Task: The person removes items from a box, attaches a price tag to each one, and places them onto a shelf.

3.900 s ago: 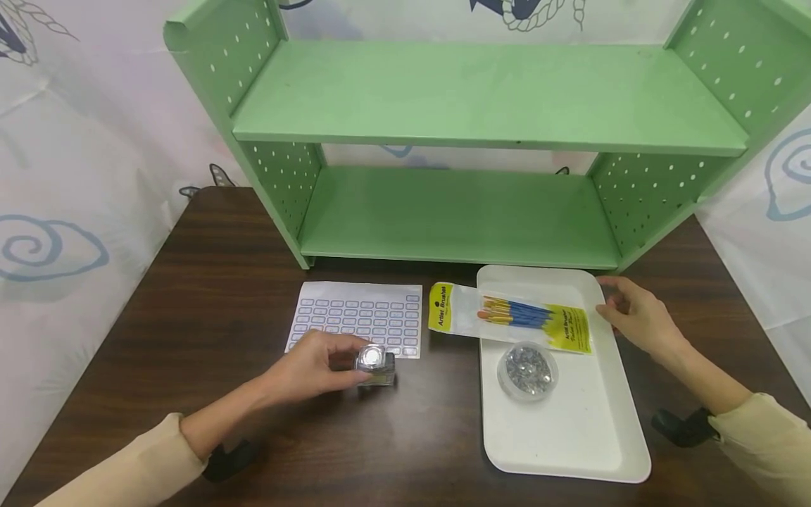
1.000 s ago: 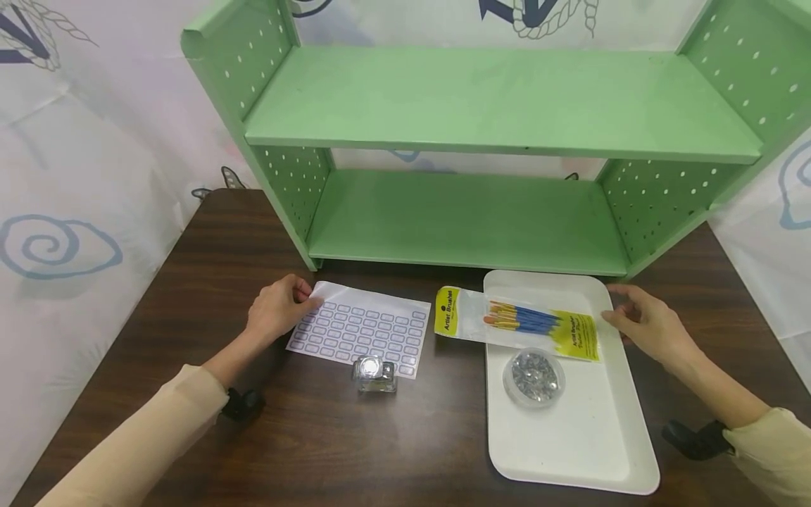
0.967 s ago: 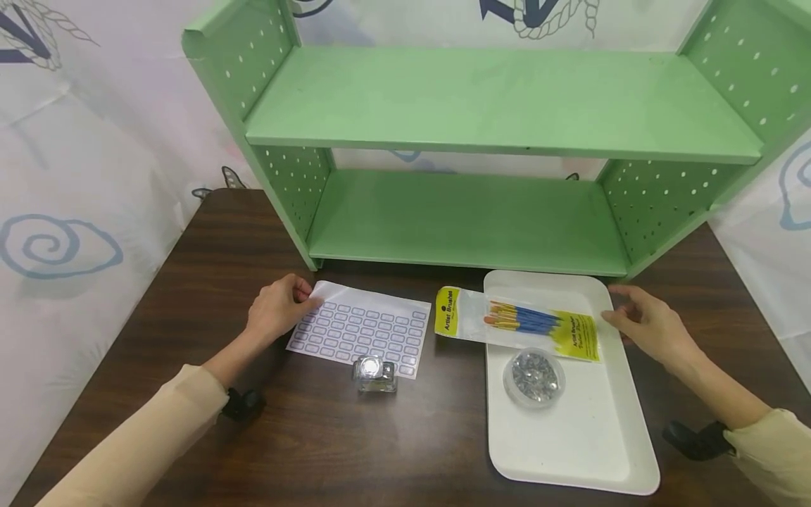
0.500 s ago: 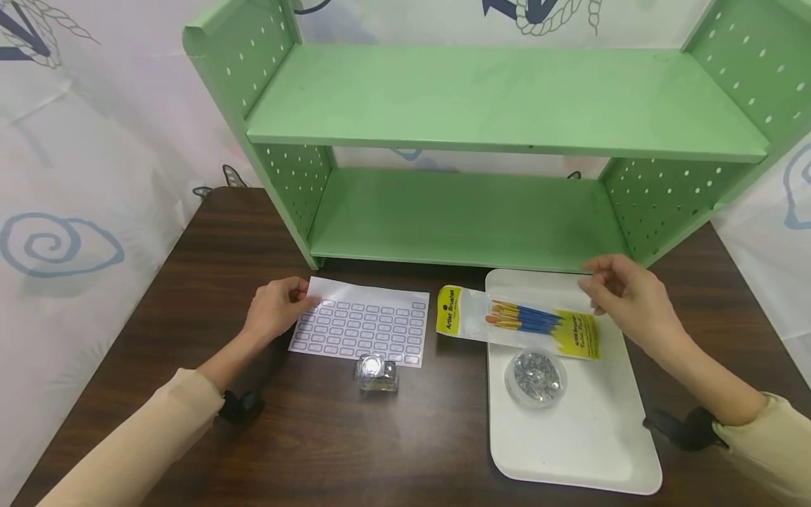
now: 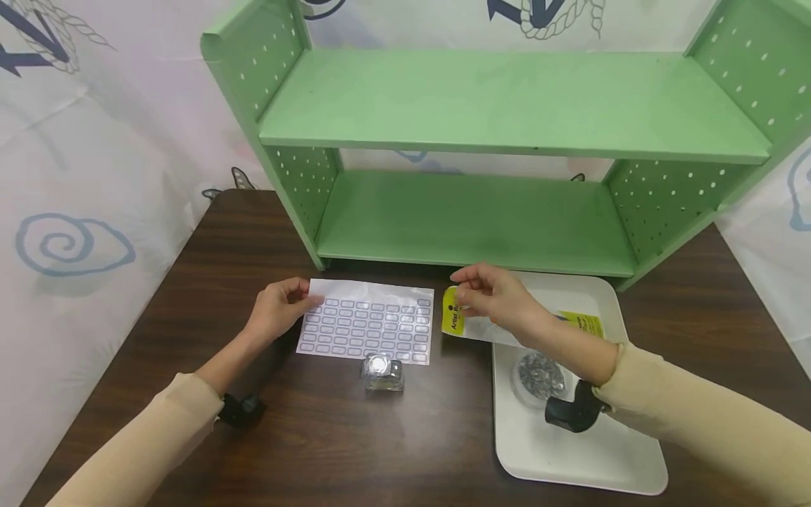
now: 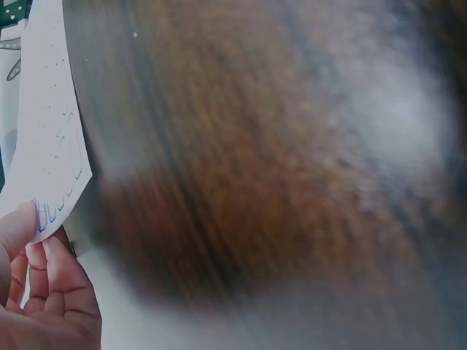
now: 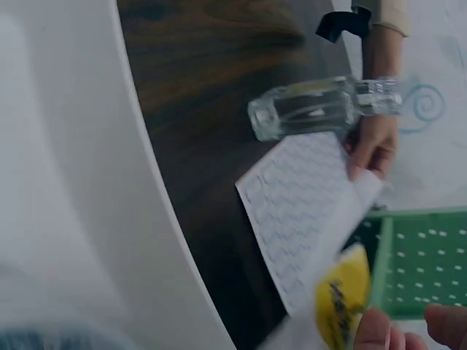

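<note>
My left hand (image 5: 279, 308) pinches the left edge of a white sheet of small blue-framed labels (image 5: 364, 322). The left wrist view shows the thumb on top of the sheet and fingers beneath, its corner lifted and bent. A clear glass bottle (image 7: 310, 106) stands at the sheet's front edge, seen from above in the head view. My right hand (image 5: 500, 296) hovers over the left end of an artist brush packet (image 5: 453, 322), fingers loosely bent and holding nothing. The right forearm hides most of the brushes.
The white tray (image 5: 583, 461) lies at right, with the packet across its far part. In it sits a round clear tub of silvery pieces (image 5: 538, 375), partly under the right arm. A green two-tier shelf (image 5: 469, 218) stands behind on the dark wooden table (image 5: 355, 451).
My left hand has let go of the bottle, gripped the label sheet and turned it straighter. My right hand has left the tray's right edge and swung left over the brush packet.
</note>
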{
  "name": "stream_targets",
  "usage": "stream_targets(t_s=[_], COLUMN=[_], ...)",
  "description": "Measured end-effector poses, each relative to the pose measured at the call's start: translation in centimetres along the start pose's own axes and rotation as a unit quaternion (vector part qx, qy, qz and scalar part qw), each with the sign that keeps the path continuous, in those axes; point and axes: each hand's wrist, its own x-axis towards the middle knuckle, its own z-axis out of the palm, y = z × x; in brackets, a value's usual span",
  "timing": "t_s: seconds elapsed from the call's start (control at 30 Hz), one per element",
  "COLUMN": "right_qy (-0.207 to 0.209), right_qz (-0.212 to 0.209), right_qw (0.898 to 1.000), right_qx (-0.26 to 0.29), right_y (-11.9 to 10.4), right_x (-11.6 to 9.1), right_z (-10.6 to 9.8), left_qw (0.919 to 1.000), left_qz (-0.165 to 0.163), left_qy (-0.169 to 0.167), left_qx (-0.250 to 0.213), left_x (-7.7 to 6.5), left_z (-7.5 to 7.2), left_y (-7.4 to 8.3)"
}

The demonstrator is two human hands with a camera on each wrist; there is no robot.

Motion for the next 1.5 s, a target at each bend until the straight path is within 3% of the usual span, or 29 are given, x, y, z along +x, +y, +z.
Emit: stream_targets(t_s=[0.2,0.4,0.47,0.6,0.7,0.93,1.5], right_qy=[0.017,0.034,0.040,0.049,0.063,0.103,0.102], right_qz=[0.017,0.035,0.045,0.054,0.053,0.043,0.022], right_qw=[1.000,0.999,0.998,0.997,0.997,0.994,0.993], right_qx=[0.005,-0.008,-0.006,-0.002,0.001,0.019,0.053], right_y=[1.4,2.3,2.4,2.5,2.5,2.4,2.6], right_x=[1.6,2.8,3.2,3.7,4.0,4.3,4.0], right_z=[2.0,3.0,3.2,3.7,4.1,4.7,4.6], left_qw=[0.9992,0.9958,0.9941,0.9911,0.9900,0.9890,0.9885], left_qz=[-0.007,0.010,0.011,0.008,0.010,0.013,0.000], left_qy=[-0.010,-0.011,-0.012,-0.014,-0.012,-0.010,-0.019], left_qx=[-0.039,-0.091,-0.107,-0.132,-0.140,-0.147,-0.150], left_x=[0.0,-0.1,-0.4,-0.5,-0.3,-0.2,-0.1], left_z=[0.0,-0.1,-0.3,-0.3,0.0,-0.1,-0.2], left_y=[-0.1,-0.2,0.6,0.6,-0.1,0.0,0.6])
